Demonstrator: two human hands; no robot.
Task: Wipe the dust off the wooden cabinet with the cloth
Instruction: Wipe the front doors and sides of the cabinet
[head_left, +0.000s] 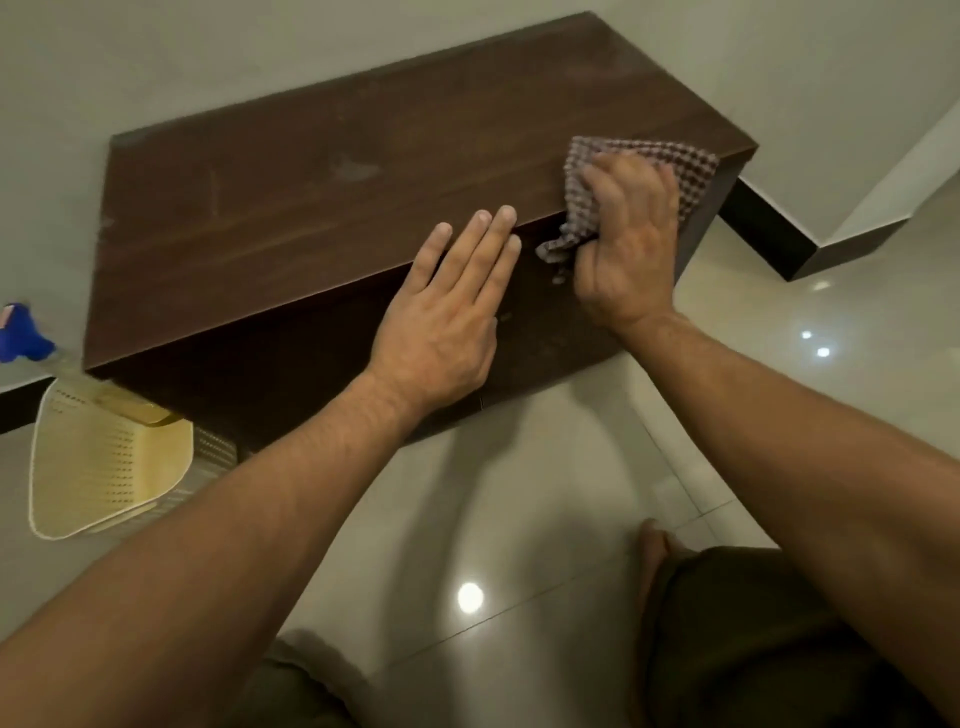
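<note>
Head cam: dark wooden cabinet (311, 208) against wall, dusty smudges on top. Right hand (626, 244) clamped on checked cloth (675, 161) at top's right front corner, cloth hanging over edge. Left hand (447, 317) flat, fingers together, tips on front edge. Cream perforated basket (93, 467) on floor, left of cabinet w/ blue-capped bottle (23, 338).

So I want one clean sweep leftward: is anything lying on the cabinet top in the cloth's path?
Only the left hand: its fingertips rest on the front edge beside the cloth, which the right hand presses down. The rest of the cabinet top looks bare.
</note>
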